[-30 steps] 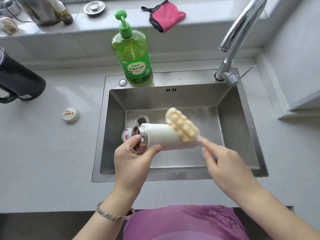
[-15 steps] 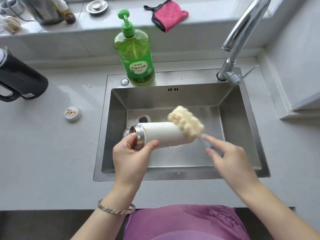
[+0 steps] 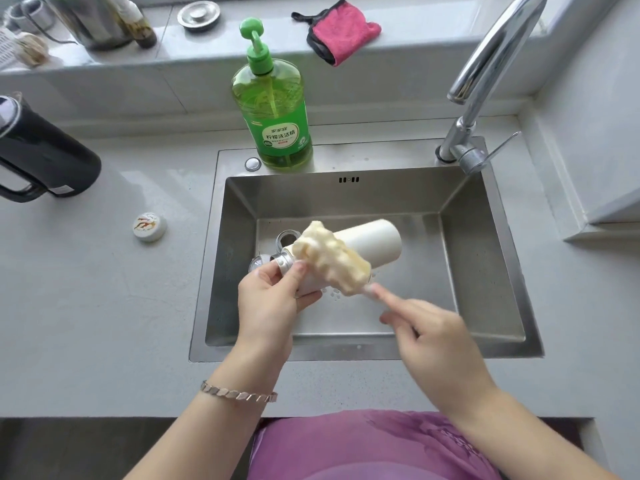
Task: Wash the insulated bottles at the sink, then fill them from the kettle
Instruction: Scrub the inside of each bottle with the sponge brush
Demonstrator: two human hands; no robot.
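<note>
Head view: L hand (image 3: 273, 299) grips bottle (image 3: 374, 240) neck, R hand (image 3: 440, 344) holds brush (image 3: 332, 261) on it.

Brushed stainless-steel sink basin (image 3: 485, 258), polished chrome curved tap (image 3: 491, 53), matt white insulated bottle (image 3: 375, 240) with bare metal neck, spongy cream foam brush head (image 3: 332, 259), translucent glossy green plastic soap bottle (image 3: 273, 109), fluffy pink cloth (image 3: 343, 29), glossy black kettle (image 3: 45, 161), matt speckled grey stone counter (image 3: 104, 323)
</note>
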